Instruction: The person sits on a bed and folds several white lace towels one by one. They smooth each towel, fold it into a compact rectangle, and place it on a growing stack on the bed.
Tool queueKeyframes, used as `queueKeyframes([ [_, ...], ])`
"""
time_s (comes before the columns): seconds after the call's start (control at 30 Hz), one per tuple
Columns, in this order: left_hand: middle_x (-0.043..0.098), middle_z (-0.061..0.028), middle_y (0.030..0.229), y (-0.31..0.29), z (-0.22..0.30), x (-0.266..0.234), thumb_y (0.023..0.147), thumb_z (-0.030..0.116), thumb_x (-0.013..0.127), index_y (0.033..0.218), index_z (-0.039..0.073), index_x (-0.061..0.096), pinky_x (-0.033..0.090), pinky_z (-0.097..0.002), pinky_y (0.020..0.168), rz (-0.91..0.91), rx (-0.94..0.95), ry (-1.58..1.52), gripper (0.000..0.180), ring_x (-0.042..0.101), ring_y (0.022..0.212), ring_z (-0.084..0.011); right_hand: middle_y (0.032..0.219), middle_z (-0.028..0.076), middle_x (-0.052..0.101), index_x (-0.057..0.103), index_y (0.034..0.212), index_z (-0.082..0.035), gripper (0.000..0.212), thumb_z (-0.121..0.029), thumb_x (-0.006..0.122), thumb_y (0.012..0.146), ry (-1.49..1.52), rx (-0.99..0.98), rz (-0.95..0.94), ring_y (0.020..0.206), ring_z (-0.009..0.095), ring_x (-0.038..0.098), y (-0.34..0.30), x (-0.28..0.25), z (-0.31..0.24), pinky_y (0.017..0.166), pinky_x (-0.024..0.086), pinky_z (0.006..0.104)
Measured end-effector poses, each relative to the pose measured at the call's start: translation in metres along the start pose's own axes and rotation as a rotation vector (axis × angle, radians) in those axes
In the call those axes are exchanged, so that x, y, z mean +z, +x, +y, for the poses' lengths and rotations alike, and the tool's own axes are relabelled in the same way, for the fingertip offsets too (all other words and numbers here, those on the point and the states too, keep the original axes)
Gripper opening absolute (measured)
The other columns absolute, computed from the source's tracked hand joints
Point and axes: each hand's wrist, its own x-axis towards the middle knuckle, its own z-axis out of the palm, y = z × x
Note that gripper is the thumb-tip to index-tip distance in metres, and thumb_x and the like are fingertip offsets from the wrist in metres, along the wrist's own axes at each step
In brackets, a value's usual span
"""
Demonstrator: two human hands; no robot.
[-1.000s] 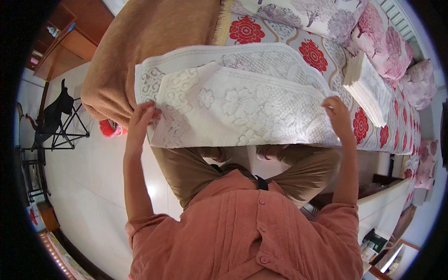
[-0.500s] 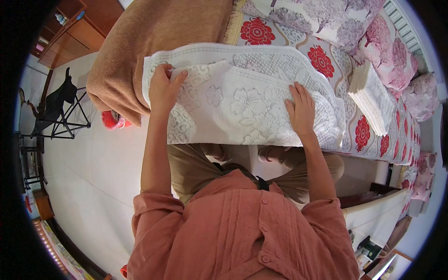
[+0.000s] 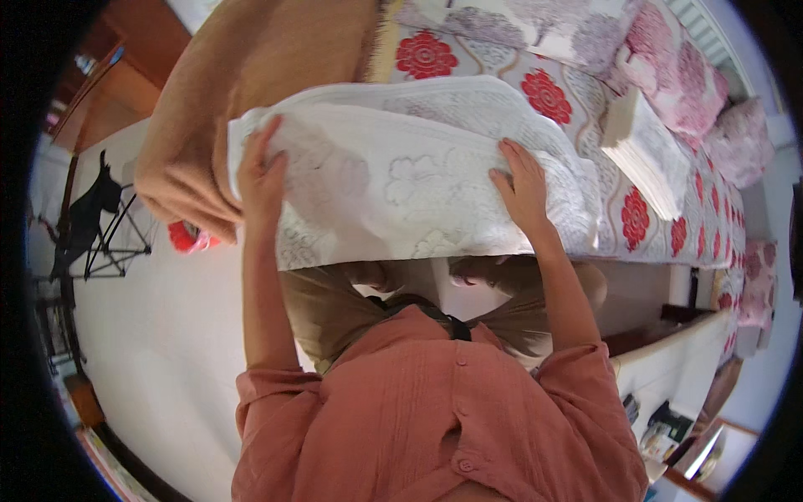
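A brown blanket (image 3: 259, 84) fills the upper left; a folded white stack (image 3: 648, 151) lies upper right on the red-flowered cover (image 3: 493, 63). Centrally, the white lace cloth (image 3: 401, 201) lies layered, rumpled under left hand (image 3: 263, 176) and right hand (image 3: 527, 188), thumbs and fingers apart. Its near edge overhangs the lap; pale floor (image 3: 159, 351) stretches left.

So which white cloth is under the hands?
The lace cloth, spread beneath the left hand and right hand; the folded white stack lies apart, further right.
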Motion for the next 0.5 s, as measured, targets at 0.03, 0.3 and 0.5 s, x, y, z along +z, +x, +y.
queueKeyframes([
  [0.03,0.060,-0.0053,0.125,-0.001,-0.004,-0.005,0.080,-0.008,0.052,0.133,0.002,0.060,0.037,-0.0259,0.103,0.026,-0.062,-0.072,0.055,0.053,0.117,-0.0169,0.139,0.012,0.054,0.058,0.131,-0.008,0.044,-0.018,0.062,0.088,-0.064,0.008,-0.010,0.132,0.033,0.046,0.003,-0.005,0.014,0.109,0.034,0.0463],
  [0.3,0.061,0.0003,0.117,-0.017,0.019,-0.002,0.095,0.002,0.059,0.127,0.002,0.065,0.039,-0.0187,0.088,0.098,-0.284,-0.131,0.033,0.052,0.098,-0.0051,0.113,0.010,0.063,0.067,0.115,-0.012,0.036,-0.010,0.065,0.079,-0.406,0.190,-0.347,0.114,0.031,0.056,0.018,-0.080,0.068,0.099,0.041,0.0464],
  [0.5,0.065,-0.0013,0.117,-0.010,0.024,-0.017,0.096,0.002,0.058,0.121,-0.001,0.068,0.043,-0.0213,0.094,0.314,-0.202,-0.083,0.026,0.057,0.107,-0.0082,0.106,0.016,0.067,0.066,0.107,-0.002,0.032,-0.022,0.072,0.083,0.048,0.163,-0.095,0.096,0.034,0.065,0.035,-0.097,0.101,0.084,0.050,0.0386],
])
